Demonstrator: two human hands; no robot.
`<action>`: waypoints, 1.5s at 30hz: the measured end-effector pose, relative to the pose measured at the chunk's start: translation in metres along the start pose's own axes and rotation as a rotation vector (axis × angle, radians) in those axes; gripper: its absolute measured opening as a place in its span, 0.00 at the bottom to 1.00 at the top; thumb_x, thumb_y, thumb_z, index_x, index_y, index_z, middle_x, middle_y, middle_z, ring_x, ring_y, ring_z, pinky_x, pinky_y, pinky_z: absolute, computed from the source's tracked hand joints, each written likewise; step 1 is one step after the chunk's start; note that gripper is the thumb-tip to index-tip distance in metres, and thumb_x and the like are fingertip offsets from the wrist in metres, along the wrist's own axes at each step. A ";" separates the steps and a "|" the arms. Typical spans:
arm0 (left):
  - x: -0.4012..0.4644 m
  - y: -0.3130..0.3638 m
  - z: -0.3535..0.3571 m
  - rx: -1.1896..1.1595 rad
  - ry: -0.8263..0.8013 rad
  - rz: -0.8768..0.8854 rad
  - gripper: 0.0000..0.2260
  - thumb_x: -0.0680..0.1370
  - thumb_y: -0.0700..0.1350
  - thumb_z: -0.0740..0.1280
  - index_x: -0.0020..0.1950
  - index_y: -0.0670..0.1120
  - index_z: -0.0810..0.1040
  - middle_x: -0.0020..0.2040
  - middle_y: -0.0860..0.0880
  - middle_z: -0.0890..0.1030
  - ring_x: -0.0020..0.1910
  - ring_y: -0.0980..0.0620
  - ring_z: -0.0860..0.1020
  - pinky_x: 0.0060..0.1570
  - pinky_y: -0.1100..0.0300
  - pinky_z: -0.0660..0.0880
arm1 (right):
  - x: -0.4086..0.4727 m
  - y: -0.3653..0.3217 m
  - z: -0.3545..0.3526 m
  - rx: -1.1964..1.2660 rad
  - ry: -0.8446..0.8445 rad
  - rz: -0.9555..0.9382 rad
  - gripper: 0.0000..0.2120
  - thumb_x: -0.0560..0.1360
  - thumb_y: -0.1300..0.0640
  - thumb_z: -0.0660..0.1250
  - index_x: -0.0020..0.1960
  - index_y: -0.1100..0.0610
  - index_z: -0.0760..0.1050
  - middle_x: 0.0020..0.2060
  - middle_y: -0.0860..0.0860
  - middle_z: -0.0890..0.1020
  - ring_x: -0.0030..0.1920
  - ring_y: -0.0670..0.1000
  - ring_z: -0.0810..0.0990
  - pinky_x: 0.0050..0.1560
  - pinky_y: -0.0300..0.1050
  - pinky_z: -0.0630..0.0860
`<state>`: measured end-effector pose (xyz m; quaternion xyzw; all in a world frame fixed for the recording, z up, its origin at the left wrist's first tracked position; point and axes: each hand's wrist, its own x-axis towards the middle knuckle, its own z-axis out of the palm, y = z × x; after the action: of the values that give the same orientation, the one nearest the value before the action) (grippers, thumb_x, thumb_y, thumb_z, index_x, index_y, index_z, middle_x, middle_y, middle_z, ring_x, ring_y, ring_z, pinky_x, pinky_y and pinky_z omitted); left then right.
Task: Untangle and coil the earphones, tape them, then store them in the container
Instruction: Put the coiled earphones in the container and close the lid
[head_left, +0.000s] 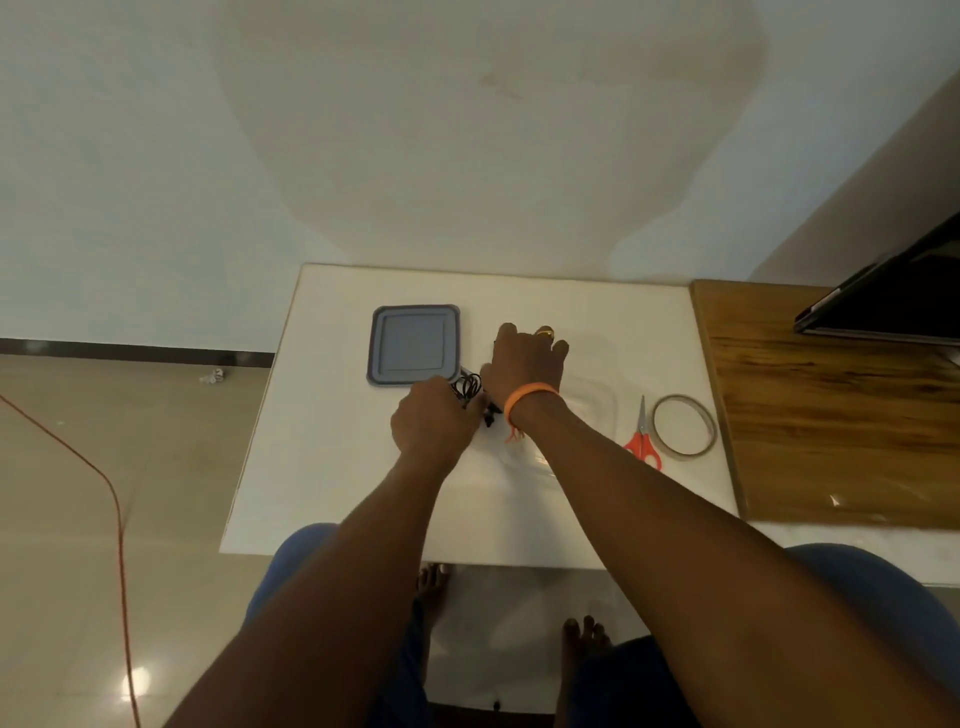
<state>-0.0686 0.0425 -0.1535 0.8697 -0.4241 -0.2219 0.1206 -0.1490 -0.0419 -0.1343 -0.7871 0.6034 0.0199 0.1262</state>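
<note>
White table (363, 493) beside a pale wall: black earphones (470, 388) are bunched between both hands near the grey lid (414, 344). Left hand (434, 423) is curled on the cord; right hand's (527, 364) grip cannot be told. Loops are best kept even and slack.

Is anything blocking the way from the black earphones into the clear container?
Nothing visible does. The black earphones sit between the left hand and right hand. The clear glass container lies just right of them, open-topped; its blue-grey square lid rests apart on the white table.
</note>
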 end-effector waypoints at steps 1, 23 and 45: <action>0.001 0.000 0.001 -0.001 0.009 0.002 0.21 0.75 0.63 0.68 0.44 0.46 0.68 0.42 0.48 0.74 0.41 0.47 0.76 0.39 0.57 0.67 | 0.001 0.000 0.002 -0.022 -0.014 0.020 0.14 0.73 0.58 0.65 0.58 0.57 0.70 0.52 0.57 0.82 0.64 0.61 0.70 0.61 0.57 0.64; 0.000 0.012 -0.015 -0.536 -0.137 -0.117 0.20 0.67 0.43 0.77 0.25 0.44 0.67 0.24 0.49 0.70 0.26 0.51 0.68 0.33 0.59 0.66 | -0.062 0.103 -0.027 0.744 -0.039 0.410 0.13 0.59 0.58 0.80 0.38 0.55 0.77 0.37 0.53 0.83 0.40 0.54 0.83 0.43 0.53 0.83; -0.044 0.063 0.002 -0.178 0.001 0.171 0.10 0.74 0.51 0.72 0.40 0.45 0.83 0.38 0.48 0.82 0.48 0.49 0.76 0.40 0.55 0.76 | -0.064 0.106 -0.014 0.309 0.172 0.148 0.04 0.73 0.57 0.72 0.47 0.56 0.81 0.50 0.54 0.79 0.54 0.55 0.75 0.50 0.45 0.72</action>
<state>-0.1360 0.0385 -0.1177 0.8163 -0.4752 -0.2472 0.2162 -0.2697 -0.0100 -0.1279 -0.7107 0.6639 -0.1312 0.1920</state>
